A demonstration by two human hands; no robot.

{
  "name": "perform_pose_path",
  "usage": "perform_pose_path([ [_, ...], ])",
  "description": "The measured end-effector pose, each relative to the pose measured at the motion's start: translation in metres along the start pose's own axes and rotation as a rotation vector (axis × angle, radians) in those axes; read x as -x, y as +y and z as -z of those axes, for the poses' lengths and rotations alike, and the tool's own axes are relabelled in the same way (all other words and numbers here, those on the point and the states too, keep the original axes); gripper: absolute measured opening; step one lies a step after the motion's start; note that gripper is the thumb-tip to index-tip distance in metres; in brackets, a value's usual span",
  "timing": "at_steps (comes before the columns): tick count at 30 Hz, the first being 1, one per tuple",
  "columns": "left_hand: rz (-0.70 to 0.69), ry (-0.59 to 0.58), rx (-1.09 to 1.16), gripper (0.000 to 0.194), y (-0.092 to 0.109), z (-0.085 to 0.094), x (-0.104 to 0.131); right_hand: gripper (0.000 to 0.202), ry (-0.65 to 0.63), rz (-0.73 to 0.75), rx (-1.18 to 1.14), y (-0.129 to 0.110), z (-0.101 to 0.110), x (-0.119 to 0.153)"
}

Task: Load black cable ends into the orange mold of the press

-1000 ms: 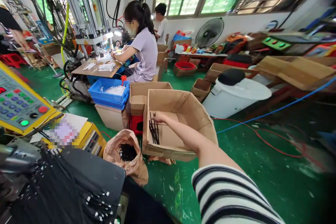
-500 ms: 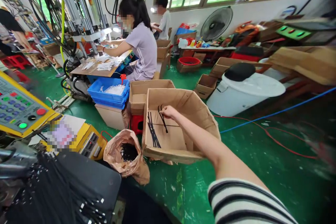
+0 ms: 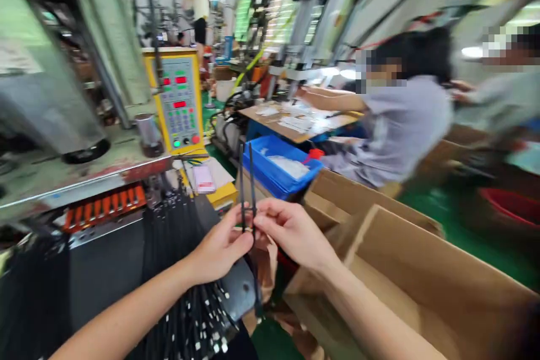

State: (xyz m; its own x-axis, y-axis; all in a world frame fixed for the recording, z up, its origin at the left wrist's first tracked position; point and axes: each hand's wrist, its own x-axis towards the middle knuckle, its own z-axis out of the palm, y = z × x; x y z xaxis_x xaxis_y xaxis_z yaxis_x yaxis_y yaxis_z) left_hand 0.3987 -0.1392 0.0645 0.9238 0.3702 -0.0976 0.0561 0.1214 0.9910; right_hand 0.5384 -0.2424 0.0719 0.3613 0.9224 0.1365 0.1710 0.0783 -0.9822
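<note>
A: Holding two thin black strips point(image 3: 247, 180) upright, both hands meet at the centre of the view. Confirm the grip.

B: Left hand point(image 3: 219, 247): fingers closed narrow on the strips, thumb and fingertips pinching at the lower part. Right hand point(image 3: 291, 230): fingers likewise pinched on the same strips, from the 3 o'clock side. The two hands touch at the fingertips.

A: Position of the strips?

B: They rise toward 12 o'clock from the pinch, side by side and nearly parallel, joined by a small crosspiece just above the fingers. A dark length hangs below the hands toward 6 o'clock; whether it is part of the same strips cannot be told.

A: Items around the hands?

B: At 7 o'clock, a bundle of black cables point(image 3: 185, 292) with pale tips lies on a dark surface. At 4 o'clock, a cardboard box point(image 3: 422, 270) stands open. At 12 o'clock, a blue tray point(image 3: 278, 171) holds white parts. At 10 o'clock, a yellow control panel point(image 3: 179, 101) shows red displays and coloured buttons.

A: Other persons?

B: A person in a pale shirt point(image 3: 405, 124) sits at 2 o'clock with an arm stretched over a worktable point(image 3: 295, 124). The view is blurred there.
</note>
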Motion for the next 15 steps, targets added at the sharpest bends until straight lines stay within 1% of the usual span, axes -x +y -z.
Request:
perform_pose_path([
  [1, 0.054, 0.082, 0.052, 0.051, 0.001, 0.005, 0.003, 0.026, -0.102, 0.021, 0.016, 0.005, -0.013, -0.015],
  [3, 0.115, 0.244, 0.102, 0.046, 0.001, 0.024, 0.019, 0.030, -0.291, 0.030, 0.086, 0.021, -0.032, -0.051],
  [4, 0.124, 0.315, 0.107, 0.043, 0.000, 0.037, 0.031, 0.031, -0.342, 0.017, 0.181, 0.032, -0.038, -0.073],
  [5, 0.127, 0.373, 0.100, 0.041, -0.001, 0.050, 0.045, 0.031, -0.359, -0.004, 0.300, 0.045, -0.042, -0.097],
  [6, 0.130, 0.415, 0.087, 0.040, -0.002, 0.063, 0.060, 0.030, -0.327, -0.019, 0.475, 0.059, -0.045, -0.122],
  [7, 0.141, 0.447, 0.070, 0.040, -0.003, 0.075, 0.076, 0.026, -0.240, -0.039, 0.706, 0.075, -0.047, -0.148],
  [8, 0.163, 0.473, 0.050, 0.042, -0.005, 0.085, 0.092, 0.020, -0.176, -0.056, 0.803, 0.090, -0.049, -0.174],
  [9, 0.192, 0.499, 0.030, 0.044, -0.006, 0.094, 0.106, 0.019, -0.120, -0.071, 0.866, 0.105, -0.052, -0.198],
  [10, 0.219, 0.540, 0.014, 0.047, -0.009, 0.101, 0.120, 0.023, -0.081, -0.079, 0.914, 0.119, -0.055, -0.220],
  [12, 0.254, 0.654, -0.002, 0.051, -0.016, 0.110, 0.141, 0.031, -0.037, -0.087, 0.963, 0.141, -0.063, -0.259],
  [15, 0.265, 0.832, 0.012, 0.056, -0.030, 0.116, 0.158, 0.037, 0.004, -0.114, 1.001, 0.160, -0.078, -0.302],
])
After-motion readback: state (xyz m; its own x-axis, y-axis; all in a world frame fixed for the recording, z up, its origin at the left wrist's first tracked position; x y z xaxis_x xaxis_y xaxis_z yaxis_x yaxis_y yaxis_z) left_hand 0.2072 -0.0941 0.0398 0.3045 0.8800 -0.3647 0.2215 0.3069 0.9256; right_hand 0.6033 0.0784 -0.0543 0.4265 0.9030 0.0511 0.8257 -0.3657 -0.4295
